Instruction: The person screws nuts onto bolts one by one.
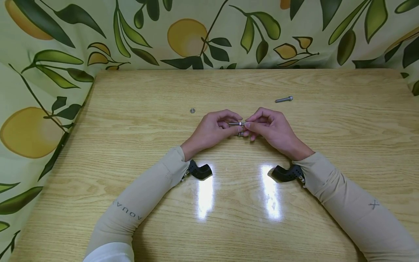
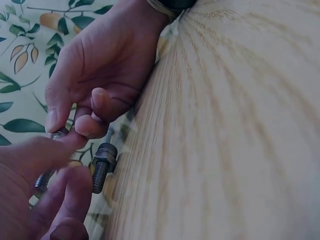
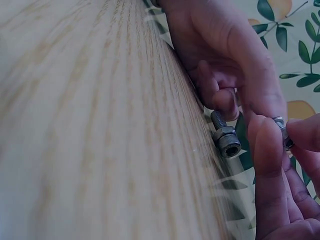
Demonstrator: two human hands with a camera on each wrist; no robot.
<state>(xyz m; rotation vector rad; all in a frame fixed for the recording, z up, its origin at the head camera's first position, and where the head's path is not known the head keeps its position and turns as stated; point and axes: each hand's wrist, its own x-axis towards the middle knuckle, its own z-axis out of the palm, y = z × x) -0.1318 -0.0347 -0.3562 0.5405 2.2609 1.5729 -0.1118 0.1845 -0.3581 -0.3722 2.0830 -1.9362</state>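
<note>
Both hands meet over the middle of the table in the head view. My left hand [image 1: 212,129] pinches a metal bolt [image 1: 234,123] between thumb and fingers. From the other side, the thumb and fingers of my right hand [image 1: 276,129] pinch the same bolt near its nut [image 1: 240,123]. Fingers hide parts of it; some thread [image 2: 42,181] shows in the left wrist view. Just below the hands is a second bolt with a nut on it [image 1: 240,134], its socket head [image 3: 231,149] plain in the right wrist view. It appears to lie on the table.
A loose nut [image 1: 192,110] lies beyond my left hand. Another bolt [image 1: 284,99] lies farther back, beyond my right hand. The wood-grain table [image 1: 147,94] meets a fruit-patterned cloth [image 1: 131,36] at its back and left edges.
</note>
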